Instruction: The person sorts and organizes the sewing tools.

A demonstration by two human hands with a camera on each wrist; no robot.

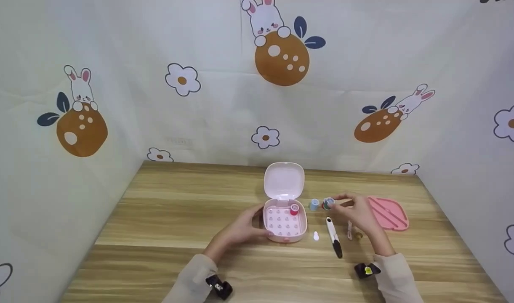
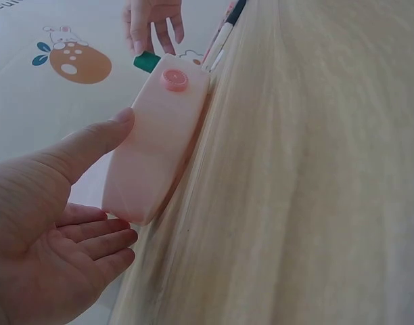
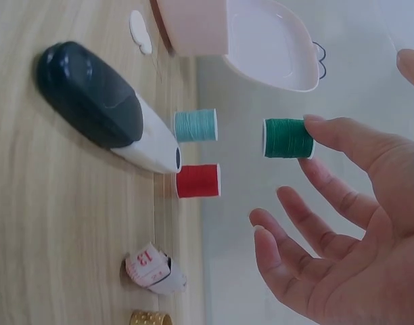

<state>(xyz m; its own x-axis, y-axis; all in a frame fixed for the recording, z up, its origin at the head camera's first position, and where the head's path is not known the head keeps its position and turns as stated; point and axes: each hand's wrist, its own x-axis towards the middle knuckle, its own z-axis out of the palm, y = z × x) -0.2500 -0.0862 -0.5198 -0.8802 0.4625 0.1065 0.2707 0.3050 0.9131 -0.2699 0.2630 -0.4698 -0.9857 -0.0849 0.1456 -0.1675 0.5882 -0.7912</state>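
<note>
My left hand [image 1: 242,227] holds the left side of an open pink box [image 1: 285,239], thumb at the front corner in the left wrist view. Inside the box, a red thread spool [image 1: 294,209] stands in the back right corner among rows of small pegs. My right hand [image 3: 369,203] pinches a green thread spool [image 3: 289,138] between thumb and index finger, raised above the table. A light blue thread spool [image 3: 195,125] and another red thread spool [image 3: 198,181] stand on the table near it, right of the box.
A white tool with a black end [image 1: 334,237] lies right of the box, beside a small white piece [image 1: 316,235]. Nearer my right wrist are a rolled tape measure [image 3: 156,269] and a gold thimble [image 3: 151,318]. A pink slotted tray [image 1: 389,213] lies farther right.
</note>
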